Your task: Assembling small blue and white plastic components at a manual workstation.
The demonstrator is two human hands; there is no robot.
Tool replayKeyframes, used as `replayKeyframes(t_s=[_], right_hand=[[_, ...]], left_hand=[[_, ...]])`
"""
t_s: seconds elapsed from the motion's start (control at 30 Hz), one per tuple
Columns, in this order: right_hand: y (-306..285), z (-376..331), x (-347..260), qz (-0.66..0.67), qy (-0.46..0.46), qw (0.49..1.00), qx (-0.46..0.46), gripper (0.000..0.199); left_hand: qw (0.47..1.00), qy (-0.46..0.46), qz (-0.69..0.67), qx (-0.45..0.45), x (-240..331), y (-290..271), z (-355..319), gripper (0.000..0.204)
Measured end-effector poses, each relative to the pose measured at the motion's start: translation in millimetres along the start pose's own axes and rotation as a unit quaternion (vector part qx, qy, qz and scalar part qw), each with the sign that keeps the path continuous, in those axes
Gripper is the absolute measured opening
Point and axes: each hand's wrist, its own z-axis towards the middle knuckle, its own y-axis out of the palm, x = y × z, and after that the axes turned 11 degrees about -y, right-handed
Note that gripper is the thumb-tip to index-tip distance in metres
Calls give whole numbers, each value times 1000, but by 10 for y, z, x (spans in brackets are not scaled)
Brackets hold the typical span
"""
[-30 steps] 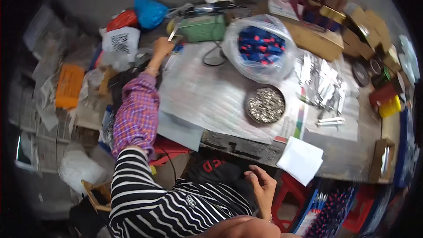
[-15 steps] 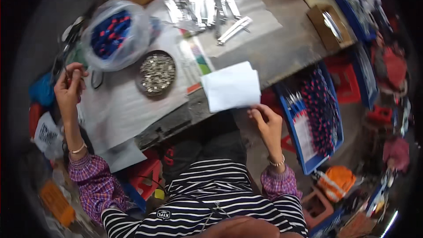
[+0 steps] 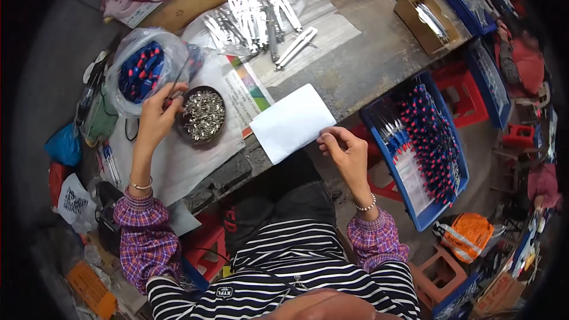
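Observation:
My left hand (image 3: 157, 117) is over the table at the left rim of a round dark bowl (image 3: 194, 141) filled with small shiny metal parts (image 3: 204, 115). Its fingers are pinched, and a thin dark piece shows at the tips, too small to name. Just beyond lies a clear plastic bag (image 3: 121, 59) of blue and red handle-like pieces (image 3: 142, 71). My right hand (image 3: 348, 154) has its thumb and fingers closed at the lower right edge of a white paper sheet (image 3: 293, 121) by the table's front edge. What that pinch holds, if anything, is hidden.
Shiny metal pieces (image 3: 249, 21) lie heaped on the far table beside a wooden board (image 3: 195, 0). A cardboard box (image 3: 409, 12) stands at the far right corner. Right of the table, a blue tray (image 3: 422, 225) holds many blue-red handled tools. Red stools (image 3: 465, 95) stand behind it.
My left hand has moved right, from the table's left side to the bowl. My right hand stays at the paper's edge. The whole view has shifted slightly.

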Motion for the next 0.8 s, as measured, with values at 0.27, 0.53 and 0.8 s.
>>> replayKeyframes(t_s=[0.27,0.53,0.8], right_hand=[[32,55,-60,-1,-16,1000,-10,17],[-124,294,-343,-69,-74,995,-17,14],[93,1877,-246,-396,-350,842,-110,31]], left_hand=[[998,-39,30,-28,-37,21,108,24],[998,34,39,36,107,25,5,18],[999,40,-20,-12,233,58,-115,14]])
